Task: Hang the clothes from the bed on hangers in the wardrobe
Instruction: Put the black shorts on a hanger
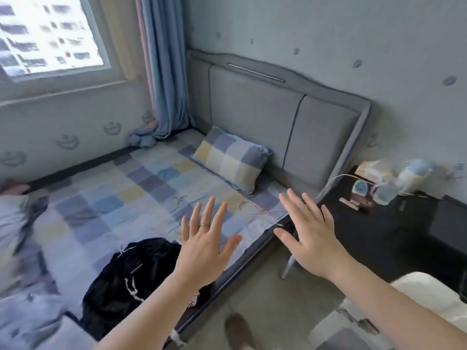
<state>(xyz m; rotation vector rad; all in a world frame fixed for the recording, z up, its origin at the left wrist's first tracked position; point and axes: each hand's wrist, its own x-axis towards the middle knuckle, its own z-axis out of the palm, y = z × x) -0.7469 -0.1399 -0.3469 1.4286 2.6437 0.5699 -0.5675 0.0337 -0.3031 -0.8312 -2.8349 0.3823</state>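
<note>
Two bare forearms are reaching in from the bottom edge, closest to the lens, both hands empty with palms facing down. The left hand [204, 245] is hovering with its fingers spread wide apart, a ring [203, 225] showing on one finger, gripping nothing. Starting at the left edge, a blurred heap of pale grey-blue clothing [22, 286] is lying on the bed [121, 195], which is wearing a checked blue, grey and yellow sheet. Next to it, a crumpled black garment [129, 281] with white markings is sitting at the near edge of the mattress, just below and to the left of the left hand, partly hidden by the left forearm; whether they are touching is unclear. A checked pillow [230, 159] is leaning near the grey padded headboard [278, 117]. The right hand [313, 238] is hanging over the gap between bed and a black bedside table [379, 236], fingers loosely parted, holding nothing, well apart from the black garment. The table is carrying blurred small items and a white cable [338, 178]
</note>
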